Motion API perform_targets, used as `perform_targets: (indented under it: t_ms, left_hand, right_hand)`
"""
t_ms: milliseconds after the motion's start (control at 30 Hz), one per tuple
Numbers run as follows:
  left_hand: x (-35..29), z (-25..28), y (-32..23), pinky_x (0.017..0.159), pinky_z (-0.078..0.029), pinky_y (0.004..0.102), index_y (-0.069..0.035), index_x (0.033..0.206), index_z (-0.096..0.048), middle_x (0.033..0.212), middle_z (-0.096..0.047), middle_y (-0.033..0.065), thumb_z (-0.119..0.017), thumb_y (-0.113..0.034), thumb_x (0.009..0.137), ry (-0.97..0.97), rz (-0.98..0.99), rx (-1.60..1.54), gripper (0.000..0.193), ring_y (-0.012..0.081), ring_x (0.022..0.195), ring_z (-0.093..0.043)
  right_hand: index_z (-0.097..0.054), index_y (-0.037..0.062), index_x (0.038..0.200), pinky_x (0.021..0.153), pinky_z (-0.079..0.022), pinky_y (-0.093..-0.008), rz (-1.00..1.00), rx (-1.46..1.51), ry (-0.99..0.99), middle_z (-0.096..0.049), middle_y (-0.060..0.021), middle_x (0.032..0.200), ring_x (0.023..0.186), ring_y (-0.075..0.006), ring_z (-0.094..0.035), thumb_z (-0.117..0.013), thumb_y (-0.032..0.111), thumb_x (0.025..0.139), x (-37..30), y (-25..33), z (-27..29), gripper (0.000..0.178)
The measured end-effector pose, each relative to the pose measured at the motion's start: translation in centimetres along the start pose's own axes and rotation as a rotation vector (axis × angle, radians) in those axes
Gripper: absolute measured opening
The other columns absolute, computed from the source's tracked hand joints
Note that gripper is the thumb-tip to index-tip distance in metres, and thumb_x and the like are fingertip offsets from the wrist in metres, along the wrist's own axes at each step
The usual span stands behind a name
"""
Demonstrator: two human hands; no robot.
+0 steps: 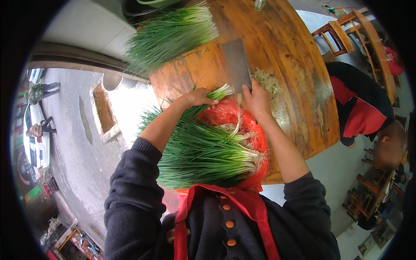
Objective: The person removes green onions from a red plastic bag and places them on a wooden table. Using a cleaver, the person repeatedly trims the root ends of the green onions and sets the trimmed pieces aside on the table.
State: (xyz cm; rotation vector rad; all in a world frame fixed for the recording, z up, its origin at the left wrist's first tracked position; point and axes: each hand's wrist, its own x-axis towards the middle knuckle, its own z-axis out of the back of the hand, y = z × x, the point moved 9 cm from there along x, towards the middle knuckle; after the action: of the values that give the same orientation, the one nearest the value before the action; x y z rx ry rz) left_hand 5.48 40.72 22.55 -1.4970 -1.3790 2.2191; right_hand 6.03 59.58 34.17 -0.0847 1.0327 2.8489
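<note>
My left hand [200, 97] is closed round a small bunch of green onions [222, 92], its white ends pointing right toward the blade. In my right hand [256, 99] is a broad cleaver [236, 60], gripped low, with its dark blade reaching away over the wooden table [299, 82]. Close to me lies a large heap of green onions [208, 160], roots to the right, on a red plastic bag [259, 143]. Just right of the cleaver is a small pile of cut-off roots [267, 84]. The cleaver's handle is mostly hidden by my fingers.
Another pile of green onions [177, 34] lies at the table's far left, beside a dark basin [134, 8]. A small glass [259, 5] stands at the far edge. At right a person in black and red [364, 104] bends near wooden chairs [338, 37].
</note>
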Motion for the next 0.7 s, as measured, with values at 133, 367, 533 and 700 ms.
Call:
perform_targets:
  t_ms: [133,367,533,700]
  left_hand:
    - [0.6,0.1,0.9,0.068,-0.047,0.0284,-0.001,0.094,-0.065,0.082,-0.066,0.0053,-0.070,-0.027,0.086,0.025,0.000,0.059,0.028,0.0132,0.072,-0.059]
    - [1.1,-0.1,1.1,0.066,-0.048,0.0291,0.000,0.090,-0.065,0.079,-0.066,0.0064,-0.069,-0.027,0.087,0.014,-0.041,0.088,0.028,0.0137,0.070,-0.059]
    - [1.6,-0.2,1.8,0.064,-0.048,0.0300,0.001,0.088,-0.064,0.077,-0.067,0.0077,-0.069,-0.026,0.087,0.012,-0.035,0.102,0.027,0.0148,0.067,-0.061]
    - [1.9,0.0,1.7,0.064,-0.049,0.0312,-0.004,0.081,-0.069,0.070,-0.067,0.0063,-0.070,-0.036,0.083,-0.024,-0.067,0.139,0.032,0.0175,0.066,-0.063]
  right_hand:
    - [-0.057,-0.0029,0.113,0.068,-0.052,-0.0441,-0.067,0.074,0.079,-0.065,-0.0250,0.081,0.076,-0.0394,-0.066,-0.057,0.023,0.090,-0.5,-1.3,-1.8,0.034]
    - [-0.055,-0.0042,0.114,0.069,-0.052,-0.0436,-0.075,0.003,0.131,-0.066,-0.0255,0.083,0.077,-0.0388,-0.066,-0.055,0.022,0.091,-0.5,-1.2,-2.7,0.035]
    - [-0.049,-0.0075,0.125,0.073,-0.052,-0.0446,-0.089,-0.128,0.157,-0.065,-0.0260,0.084,0.078,-0.0390,-0.066,-0.053,0.020,0.093,-0.2,0.0,-3.1,0.042]
    - [-0.053,-0.0029,0.117,0.071,-0.051,-0.0495,-0.111,-0.222,0.221,-0.066,-0.0225,0.078,0.078,-0.0386,-0.065,-0.052,0.019,0.093,0.7,0.8,-4.3,0.033]
